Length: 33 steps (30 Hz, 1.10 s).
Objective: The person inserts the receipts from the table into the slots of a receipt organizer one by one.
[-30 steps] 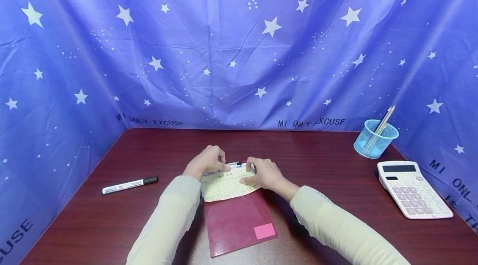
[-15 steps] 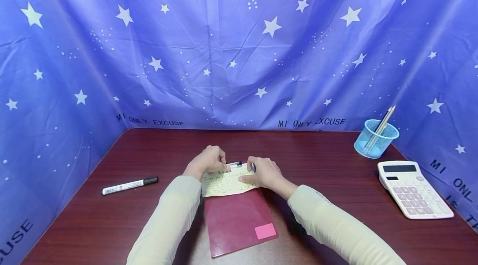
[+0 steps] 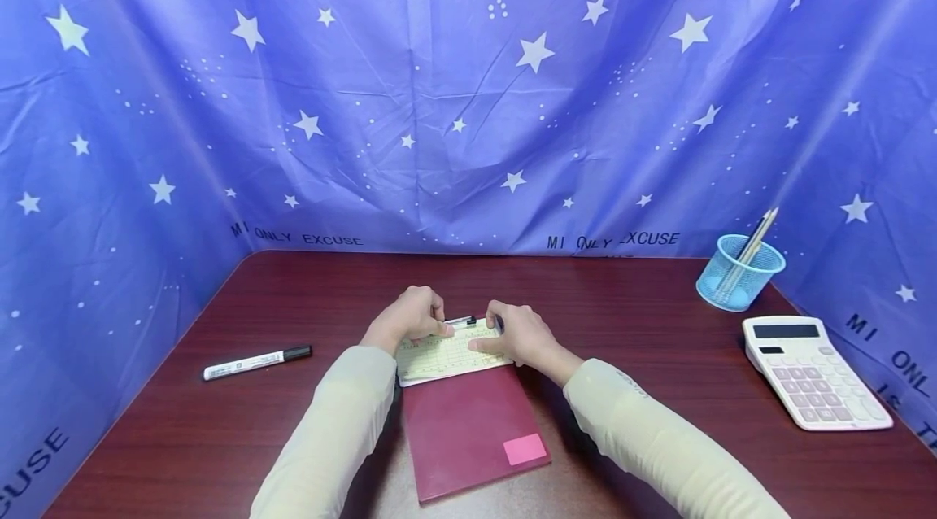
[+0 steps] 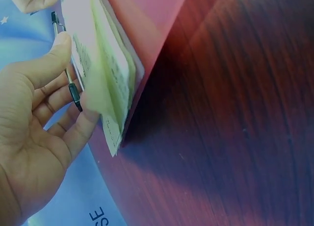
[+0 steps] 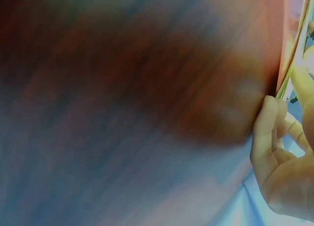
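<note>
A maroon clipboard (image 3: 468, 421) with a pink label lies in front of me, tilted slightly. Across its far end lies a pad of pale yellow printed forms (image 3: 442, 360), its sheets fanning apart at one corner in the left wrist view. A thin metal clip with black ends (image 4: 74, 94) runs along the pad's far edge. My left hand (image 3: 410, 316) grips at this clip, thumb in front and fingers curled behind, the little finger at the pad's corner. The right hand (image 3: 523, 338) holds the pad's right edge, thumb on top; the curled fingers are partly hidden in the head view.
A black-capped white marker (image 3: 256, 363) lies to the left on the dark wooden table (image 3: 293, 283). At the right stand a blue mesh pen cup (image 3: 739, 275) with several pencils and, nearer, a white calculator (image 3: 816, 372). A starry blue curtain (image 3: 468, 96) encloses the table.
The pad's near edge has shifted a little away from me toward the clip, and its sheets lie straighter. My right hand has moved slightly with it; the left stays at the clip.
</note>
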### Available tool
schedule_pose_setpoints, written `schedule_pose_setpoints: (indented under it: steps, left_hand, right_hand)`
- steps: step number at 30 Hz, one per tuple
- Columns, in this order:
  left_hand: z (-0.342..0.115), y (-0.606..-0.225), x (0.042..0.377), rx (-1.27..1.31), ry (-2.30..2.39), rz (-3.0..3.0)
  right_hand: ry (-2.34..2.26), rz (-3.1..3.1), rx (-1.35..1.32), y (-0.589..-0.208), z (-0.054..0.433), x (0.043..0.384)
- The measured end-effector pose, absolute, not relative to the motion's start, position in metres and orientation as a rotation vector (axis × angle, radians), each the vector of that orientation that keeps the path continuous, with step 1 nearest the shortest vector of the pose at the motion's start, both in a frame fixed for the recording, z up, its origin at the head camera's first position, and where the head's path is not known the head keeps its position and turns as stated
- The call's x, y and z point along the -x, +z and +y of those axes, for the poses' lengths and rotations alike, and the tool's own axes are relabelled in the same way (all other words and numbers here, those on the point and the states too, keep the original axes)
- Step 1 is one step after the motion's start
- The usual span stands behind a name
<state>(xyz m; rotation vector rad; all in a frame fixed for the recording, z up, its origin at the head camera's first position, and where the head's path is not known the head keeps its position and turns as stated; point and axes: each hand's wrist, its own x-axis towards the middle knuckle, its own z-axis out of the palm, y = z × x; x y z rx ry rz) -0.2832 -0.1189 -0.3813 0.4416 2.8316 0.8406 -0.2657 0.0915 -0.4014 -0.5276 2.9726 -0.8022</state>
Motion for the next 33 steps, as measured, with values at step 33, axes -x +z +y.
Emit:
schedule_pose_setpoints:
  steps: [33]
  left_hand:
    - [-0.1138, -0.3856, 0.2784, -0.498, 0.654, 2.976]
  right_hand:
    - [-0.747, 2.966, 0.554, -0.4018, 0.0905, 0.2688]
